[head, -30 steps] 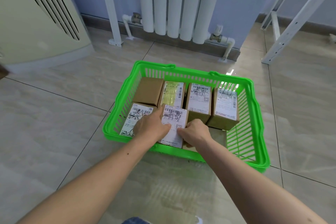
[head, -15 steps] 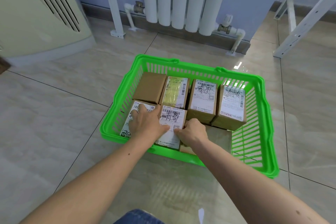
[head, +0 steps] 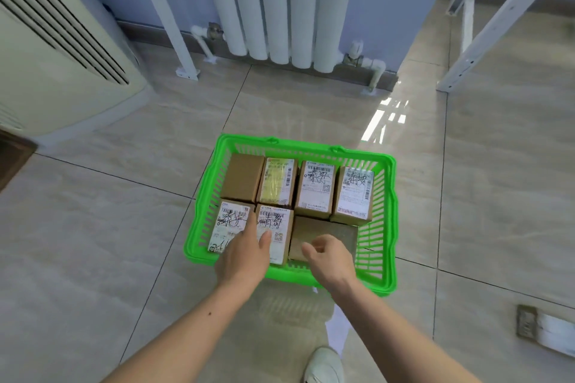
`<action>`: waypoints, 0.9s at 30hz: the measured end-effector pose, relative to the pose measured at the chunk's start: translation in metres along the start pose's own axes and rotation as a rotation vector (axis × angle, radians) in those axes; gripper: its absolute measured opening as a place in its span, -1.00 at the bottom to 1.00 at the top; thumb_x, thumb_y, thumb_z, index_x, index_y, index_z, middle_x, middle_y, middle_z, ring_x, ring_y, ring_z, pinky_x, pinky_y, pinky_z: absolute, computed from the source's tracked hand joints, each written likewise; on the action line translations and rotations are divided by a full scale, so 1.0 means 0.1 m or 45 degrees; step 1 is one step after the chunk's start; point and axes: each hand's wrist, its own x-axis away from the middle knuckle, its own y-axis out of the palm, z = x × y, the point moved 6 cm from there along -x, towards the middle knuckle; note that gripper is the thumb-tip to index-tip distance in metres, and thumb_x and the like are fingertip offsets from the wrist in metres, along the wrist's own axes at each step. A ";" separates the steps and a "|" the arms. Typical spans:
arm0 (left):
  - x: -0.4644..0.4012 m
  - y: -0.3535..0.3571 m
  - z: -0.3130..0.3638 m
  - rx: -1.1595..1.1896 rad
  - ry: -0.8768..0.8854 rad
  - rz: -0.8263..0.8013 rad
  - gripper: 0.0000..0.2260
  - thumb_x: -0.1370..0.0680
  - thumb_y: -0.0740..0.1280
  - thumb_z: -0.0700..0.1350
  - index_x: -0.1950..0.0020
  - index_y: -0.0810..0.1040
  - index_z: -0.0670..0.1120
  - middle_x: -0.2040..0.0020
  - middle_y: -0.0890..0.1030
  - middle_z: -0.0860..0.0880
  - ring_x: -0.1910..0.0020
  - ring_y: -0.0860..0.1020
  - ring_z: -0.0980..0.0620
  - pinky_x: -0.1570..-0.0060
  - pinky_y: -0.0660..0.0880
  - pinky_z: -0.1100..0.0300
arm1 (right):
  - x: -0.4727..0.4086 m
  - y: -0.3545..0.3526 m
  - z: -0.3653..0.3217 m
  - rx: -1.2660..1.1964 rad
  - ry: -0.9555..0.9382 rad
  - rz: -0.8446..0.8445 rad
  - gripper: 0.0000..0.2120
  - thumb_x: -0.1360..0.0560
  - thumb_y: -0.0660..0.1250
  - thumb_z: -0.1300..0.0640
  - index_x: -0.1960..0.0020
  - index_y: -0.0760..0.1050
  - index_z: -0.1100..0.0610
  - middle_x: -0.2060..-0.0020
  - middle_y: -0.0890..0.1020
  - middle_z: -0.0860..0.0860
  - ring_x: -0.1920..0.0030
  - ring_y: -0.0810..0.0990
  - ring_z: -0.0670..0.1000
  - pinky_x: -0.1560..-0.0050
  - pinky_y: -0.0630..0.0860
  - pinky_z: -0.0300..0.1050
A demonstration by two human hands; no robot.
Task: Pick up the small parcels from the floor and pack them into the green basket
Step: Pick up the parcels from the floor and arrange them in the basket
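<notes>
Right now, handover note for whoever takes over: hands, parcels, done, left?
Left hand: open, over the two labelled parcels in the near row, holding nothing.
Right hand: fingers loosely curled, empty, above the plain brown parcel.
Green basket on the floor: four parcels in the far row, three in the near row, near right corner free.
Done: seven parcels packed.
Left: no loose parcels visible on the floor; check outside the view.

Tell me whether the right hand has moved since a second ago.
Yes. The right hand has let go and drawn back from the labelled parcel toward the green basket near rim.
</notes>
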 end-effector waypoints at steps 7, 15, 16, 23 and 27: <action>1.10 -0.51 0.75 0.018 0.049 -0.080 -0.46 -0.59 0.05 0.24 -0.54 0.12 0.09 -0.32 0.57 0.01 -0.29 0.51 -0.16 -0.19 0.45 -0.05 | 1.03 -1.20 0.27 -0.266 0.155 0.164 -0.72 -0.47 0.37 0.07 -0.10 0.60 0.21 0.04 0.69 0.09 -0.04 0.65 0.11 -0.14 0.55 0.01; 2.39 -0.61 2.09 -0.016 0.282 -0.176 -0.45 -0.57 0.07 0.26 -0.49 0.22 0.01 -0.30 0.58 -0.04 -0.33 0.47 -0.15 -0.20 0.40 -0.02 | 2.27 -2.70 0.95 -0.495 0.250 0.397 -0.79 -0.45 0.36 0.06 -0.03 0.60 0.13 0.09 0.68 0.03 0.05 0.63 0.11 -0.10 0.59 0.08; 2.55 -0.54 2.32 -0.015 0.310 -0.179 -0.47 -0.57 0.08 0.26 -0.46 0.26 0.02 -0.29 0.59 -0.04 -0.33 0.48 -0.15 -0.20 0.40 -0.01 | 2.36 -2.89 1.07 -0.534 0.251 0.415 -0.81 -0.45 0.36 0.07 -0.02 0.59 0.13 0.11 0.67 0.01 0.02 0.63 0.11 -0.11 0.59 0.11; 3.49 0.32 3.83 -0.037 0.437 -0.258 -0.49 -0.58 0.09 0.24 -0.45 0.29 0.02 -0.32 0.57 -0.03 -0.35 0.46 -0.15 -0.23 0.37 0.02 | 2.63 -4.30 2.16 -0.655 0.306 0.535 -0.81 -0.46 0.35 0.07 -0.02 0.57 0.14 0.14 0.64 -0.02 0.02 0.61 0.08 -0.10 0.59 0.11; 3.73 0.97 4.32 -0.034 0.451 -0.309 -0.50 -0.59 0.08 0.23 -0.46 0.28 0.02 -0.31 0.57 0.01 -0.35 0.44 -0.13 -0.20 0.36 0.04 | 2.52 -4.88 2.91 -0.660 0.348 0.610 -0.76 -0.46 0.38 0.03 -0.07 0.53 0.13 0.08 0.64 0.01 -0.06 0.61 0.12 -0.15 0.56 0.19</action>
